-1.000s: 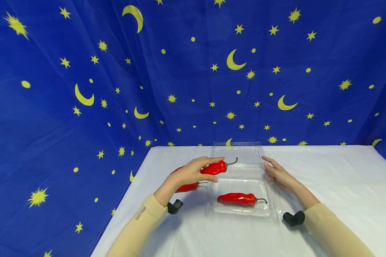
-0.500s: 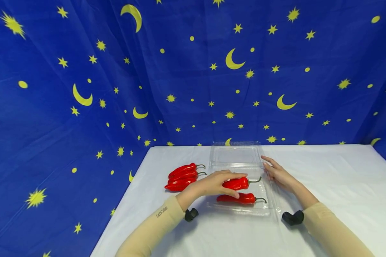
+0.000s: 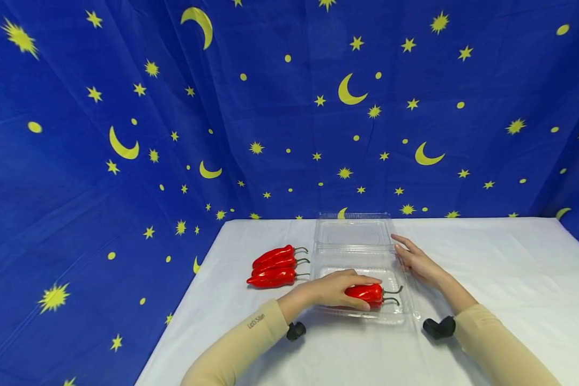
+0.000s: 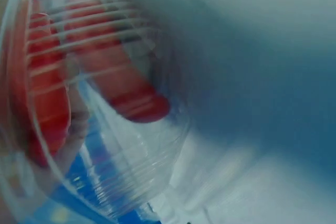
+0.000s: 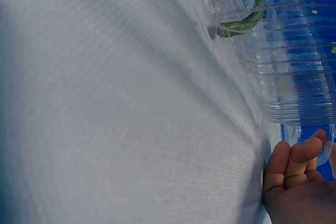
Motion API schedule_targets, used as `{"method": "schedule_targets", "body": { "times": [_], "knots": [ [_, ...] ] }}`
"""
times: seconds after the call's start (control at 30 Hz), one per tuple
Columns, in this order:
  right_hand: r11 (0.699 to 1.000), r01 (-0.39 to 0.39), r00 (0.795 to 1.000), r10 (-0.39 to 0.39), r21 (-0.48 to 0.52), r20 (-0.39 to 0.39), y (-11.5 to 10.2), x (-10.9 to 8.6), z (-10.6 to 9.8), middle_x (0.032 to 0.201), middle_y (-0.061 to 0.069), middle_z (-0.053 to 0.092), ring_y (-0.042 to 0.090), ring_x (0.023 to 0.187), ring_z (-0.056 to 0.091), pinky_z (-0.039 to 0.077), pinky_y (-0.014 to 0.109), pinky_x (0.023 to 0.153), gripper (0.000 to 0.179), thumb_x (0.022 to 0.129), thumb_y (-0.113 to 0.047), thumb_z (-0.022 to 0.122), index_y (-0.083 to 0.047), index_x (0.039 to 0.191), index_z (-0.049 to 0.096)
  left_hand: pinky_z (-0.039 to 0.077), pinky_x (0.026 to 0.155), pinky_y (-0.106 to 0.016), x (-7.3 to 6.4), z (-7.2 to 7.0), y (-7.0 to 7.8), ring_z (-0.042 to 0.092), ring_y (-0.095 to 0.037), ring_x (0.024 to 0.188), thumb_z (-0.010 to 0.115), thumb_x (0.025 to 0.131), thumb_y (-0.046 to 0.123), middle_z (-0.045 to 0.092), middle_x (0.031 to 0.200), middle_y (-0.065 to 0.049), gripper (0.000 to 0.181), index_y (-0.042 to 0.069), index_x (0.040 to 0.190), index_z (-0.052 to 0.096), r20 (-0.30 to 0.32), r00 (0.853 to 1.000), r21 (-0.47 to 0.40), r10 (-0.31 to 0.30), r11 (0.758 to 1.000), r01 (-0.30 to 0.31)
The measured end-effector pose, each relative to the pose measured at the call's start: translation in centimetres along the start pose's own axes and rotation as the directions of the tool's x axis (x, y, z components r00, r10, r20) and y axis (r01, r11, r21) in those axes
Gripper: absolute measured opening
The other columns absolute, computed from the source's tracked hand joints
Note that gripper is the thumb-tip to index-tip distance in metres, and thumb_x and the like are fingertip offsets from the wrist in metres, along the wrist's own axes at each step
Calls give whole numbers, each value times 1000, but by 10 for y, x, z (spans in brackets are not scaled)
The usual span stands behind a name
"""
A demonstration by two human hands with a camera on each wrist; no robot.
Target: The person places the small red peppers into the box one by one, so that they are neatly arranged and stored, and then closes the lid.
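Observation:
My left hand [image 3: 369, 293] grips a red pepper [image 3: 378, 294] low inside the near half of a clear plastic clamshell box [image 3: 405, 313]. A second pepper lies under or against it; only its green stem [image 3: 392, 301] shows. My right hand [image 3: 401, 249] rests with straight fingers against the box's right edge and holds nothing. In the blurred left wrist view two red peppers [image 4: 131, 95] show through the ribbed plastic. The right wrist view shows my fingers [image 5: 294, 163] beside the ribbed box wall [image 5: 286, 77] and a stem [image 5: 251, 17].
Three more red peppers [image 3: 275, 265] lie side by side on the white tablecloth [image 3: 502, 279], left of the box. The box's open lid [image 3: 354, 234] lies flat behind it. A blue star-and-moon cloth [image 3: 289, 107] hangs behind the table.
My left hand carried a pepper from above the pile on the left into the box and lowered it beside the pepper lying there. The right hand stayed put.

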State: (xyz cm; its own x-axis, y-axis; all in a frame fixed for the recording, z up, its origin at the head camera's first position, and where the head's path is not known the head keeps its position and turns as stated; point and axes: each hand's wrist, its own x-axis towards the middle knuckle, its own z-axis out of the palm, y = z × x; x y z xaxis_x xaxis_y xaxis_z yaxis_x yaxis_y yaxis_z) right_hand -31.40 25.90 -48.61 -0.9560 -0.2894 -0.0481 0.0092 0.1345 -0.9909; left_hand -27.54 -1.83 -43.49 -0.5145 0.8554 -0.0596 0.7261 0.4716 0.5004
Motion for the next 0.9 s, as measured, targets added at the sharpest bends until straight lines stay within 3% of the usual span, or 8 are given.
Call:
{"method": "schedule_targets", "body": {
  "times": [0.37, 0.6, 0.9],
  "knots": [
    [1000, -7, 1000, 7, -15, -3, 0, 0, 0, 87, 6, 38, 9, 61, 35, 34, 23, 56, 61, 103, -34, 36, -6, 151, 10, 39, 73, -15, 1, 8, 0, 44, -2, 93, 64, 86, 49, 49, 108, 6, 62, 36, 143, 42, 8, 1000, 26, 0, 1000, 0],
    [1000, 8, 1000, -8, 2, 4, 0, 0, 0, 87, 6, 39, 8, 60, 35, 35, 23, 56, 60, 104, -32, 36, -5, 150, 10, 38, 71, -15, -3, 13, 0, 42, -3, 88, 60, 90, 46, 47, 102, 5, 57, 35, 143, 41, 12, 999, 41, 37, 998, -38],
    [1000, 9, 1000, -9, 4, 6, 1, 0, -1, 88, 6, 39, 8, 61, 35, 35, 23, 57, 61, 103, -33, 36, -5, 151, 9, 35, 70, -14, -6, 15, 0, 41, -3, 88, 52, 94, 48, 46, 101, 5, 50, 37, 142, 43, -21, 999, 182, 41, 983, -36]
  ]
}}
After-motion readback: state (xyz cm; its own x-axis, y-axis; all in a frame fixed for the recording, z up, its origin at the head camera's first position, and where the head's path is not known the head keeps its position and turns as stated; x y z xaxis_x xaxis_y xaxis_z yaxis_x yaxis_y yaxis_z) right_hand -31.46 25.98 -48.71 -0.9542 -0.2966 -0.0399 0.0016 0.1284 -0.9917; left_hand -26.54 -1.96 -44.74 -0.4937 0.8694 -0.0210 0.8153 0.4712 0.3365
